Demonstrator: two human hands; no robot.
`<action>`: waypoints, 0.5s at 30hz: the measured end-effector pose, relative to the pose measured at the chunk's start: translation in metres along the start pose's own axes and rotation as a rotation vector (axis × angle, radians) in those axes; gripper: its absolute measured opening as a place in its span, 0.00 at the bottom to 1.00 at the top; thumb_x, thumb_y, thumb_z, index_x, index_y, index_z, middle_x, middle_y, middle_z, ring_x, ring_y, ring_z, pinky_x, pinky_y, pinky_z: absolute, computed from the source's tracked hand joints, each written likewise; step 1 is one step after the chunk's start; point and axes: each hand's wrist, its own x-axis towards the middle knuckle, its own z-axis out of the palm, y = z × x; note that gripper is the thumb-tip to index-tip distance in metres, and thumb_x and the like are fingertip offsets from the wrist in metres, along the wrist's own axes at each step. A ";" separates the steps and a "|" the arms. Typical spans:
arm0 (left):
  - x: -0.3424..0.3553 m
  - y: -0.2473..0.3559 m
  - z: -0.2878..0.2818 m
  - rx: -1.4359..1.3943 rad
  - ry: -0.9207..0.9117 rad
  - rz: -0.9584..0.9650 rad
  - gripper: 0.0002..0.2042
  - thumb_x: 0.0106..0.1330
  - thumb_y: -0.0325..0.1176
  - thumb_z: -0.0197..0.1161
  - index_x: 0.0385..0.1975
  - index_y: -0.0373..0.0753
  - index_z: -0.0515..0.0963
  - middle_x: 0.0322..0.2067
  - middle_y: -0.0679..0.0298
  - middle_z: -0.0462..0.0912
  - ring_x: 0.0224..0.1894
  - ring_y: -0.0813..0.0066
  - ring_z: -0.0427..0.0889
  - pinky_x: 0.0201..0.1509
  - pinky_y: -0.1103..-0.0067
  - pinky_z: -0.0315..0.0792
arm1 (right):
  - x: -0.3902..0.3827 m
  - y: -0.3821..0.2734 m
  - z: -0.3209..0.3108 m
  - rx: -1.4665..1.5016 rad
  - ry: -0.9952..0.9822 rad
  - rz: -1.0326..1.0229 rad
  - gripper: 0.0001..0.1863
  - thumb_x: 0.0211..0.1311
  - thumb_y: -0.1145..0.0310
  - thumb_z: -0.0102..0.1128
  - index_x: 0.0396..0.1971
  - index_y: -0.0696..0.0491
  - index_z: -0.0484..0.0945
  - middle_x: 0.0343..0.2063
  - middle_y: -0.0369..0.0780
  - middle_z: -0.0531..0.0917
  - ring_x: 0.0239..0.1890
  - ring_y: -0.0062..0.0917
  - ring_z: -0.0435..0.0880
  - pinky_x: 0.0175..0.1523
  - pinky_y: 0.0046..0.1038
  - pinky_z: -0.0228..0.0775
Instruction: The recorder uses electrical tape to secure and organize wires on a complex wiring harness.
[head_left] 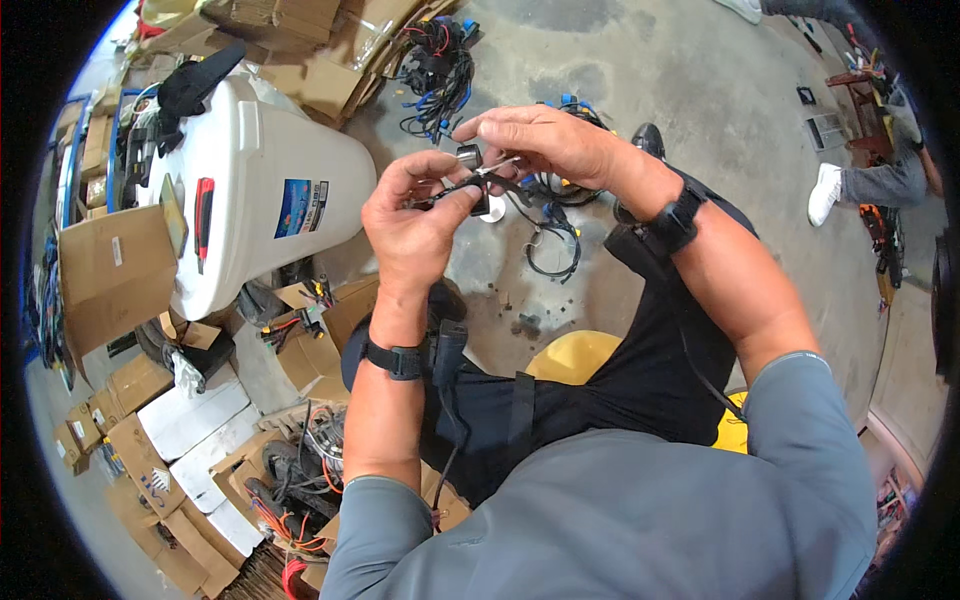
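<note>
Both hands meet above the floor in front of my knees. My left hand [410, 215] is closed, thumb against fingers, on a black cable [458, 188]. Just above that thumb sits a small dark cylinder [468, 155] with a shiny rim; which hand supports it I cannot tell. My right hand [565, 145] reaches in from the right with bent fingers close to the cable and a thin pale strand [504, 163]. Its fingertips are partly hidden, so what they grip is unclear. A small white disc [493, 209] shows just below the hands.
At left stands a large white plastic tub [255, 130] bearing a red-and-black utility knife [204, 222] and a black cap [198, 88]. Bundled cables [440, 80] lie on the concrete floor. Cardboard boxes [118, 275] crowd the left. Another person's white shoe [825, 194] appears at right.
</note>
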 end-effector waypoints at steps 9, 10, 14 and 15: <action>-0.011 0.070 -0.011 -0.087 0.104 0.147 0.16 0.47 0.16 0.70 0.37 0.35 0.78 0.33 0.65 0.83 0.31 0.85 0.76 0.36 0.86 0.72 | -0.042 -0.052 0.035 -0.197 -0.145 -0.095 0.36 0.50 0.80 0.63 0.63 0.57 0.65 0.37 0.37 0.82 0.40 0.19 0.78 0.49 0.24 0.71; -0.015 0.080 -0.012 -0.085 0.111 0.170 0.16 0.47 0.16 0.70 0.37 0.35 0.78 0.33 0.65 0.83 0.31 0.85 0.76 0.36 0.86 0.72 | -0.046 -0.053 0.041 -0.255 -0.108 -0.146 0.34 0.50 0.78 0.64 0.61 0.58 0.67 0.33 0.37 0.81 0.38 0.19 0.78 0.47 0.24 0.72; -0.028 0.118 -0.018 -0.070 0.115 0.222 0.21 0.47 0.16 0.70 0.43 0.34 0.77 0.33 0.63 0.83 0.32 0.82 0.79 0.36 0.84 0.74 | -0.067 -0.074 0.065 -0.363 -0.031 -0.259 0.24 0.52 0.76 0.65 0.51 0.60 0.72 0.30 0.35 0.80 0.35 0.17 0.77 0.42 0.22 0.71; -0.033 0.127 -0.020 -0.065 0.108 0.232 0.22 0.47 0.16 0.70 0.45 0.34 0.76 0.33 0.63 0.83 0.32 0.82 0.79 0.36 0.84 0.75 | -0.072 -0.076 0.070 -0.343 -0.016 -0.287 0.20 0.54 0.77 0.63 0.48 0.60 0.73 0.30 0.34 0.79 0.36 0.16 0.76 0.43 0.20 0.70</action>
